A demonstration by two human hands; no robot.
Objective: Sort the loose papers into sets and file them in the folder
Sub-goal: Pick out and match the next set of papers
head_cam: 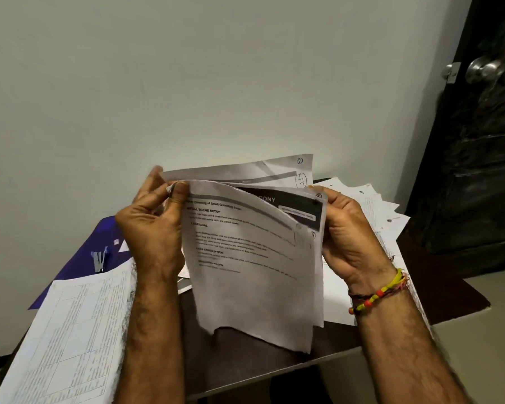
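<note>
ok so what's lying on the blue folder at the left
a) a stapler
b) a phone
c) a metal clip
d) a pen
c: a shiny metal clip lies on the blue folder, just beyond the table sheet that overlaps the folder's near edge.

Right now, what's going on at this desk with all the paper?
A person is leafing through a sheaf of printed sheets held up over the dark table. The left hand pinches the top corner and the right hand grips the opposite edge. More loose papers lie heaped behind, a table-printed sheet lies at the left, and the blue folder is open beneath it.
</note>
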